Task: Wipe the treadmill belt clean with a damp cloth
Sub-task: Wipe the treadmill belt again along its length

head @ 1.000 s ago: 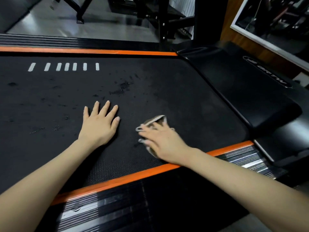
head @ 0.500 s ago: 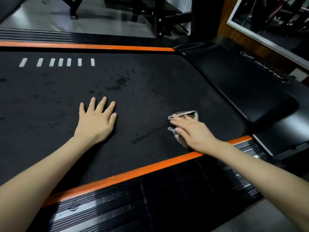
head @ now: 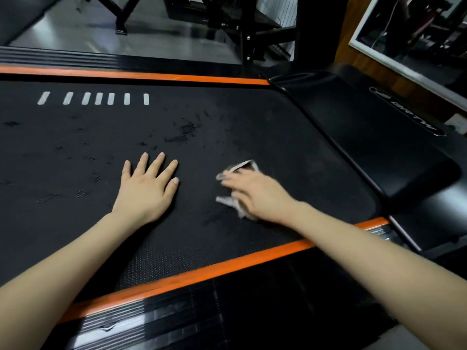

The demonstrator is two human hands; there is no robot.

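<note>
Cloth, limp, light and likely to bunch, lies pinned to the belt under the outstretched right grip; left grip rests flat, open.

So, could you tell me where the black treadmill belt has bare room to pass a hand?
The black belt lies bare between the white dash marks and the left hand, and between the right hand pressing the crumpled grey cloth and the glossy black motor cover. Tightest is between the hands.

Presses left hand flat, palm down, fingers spread wide; holds right hand palm-down beside it, fingers roughly straight, motion-blurred.
</note>
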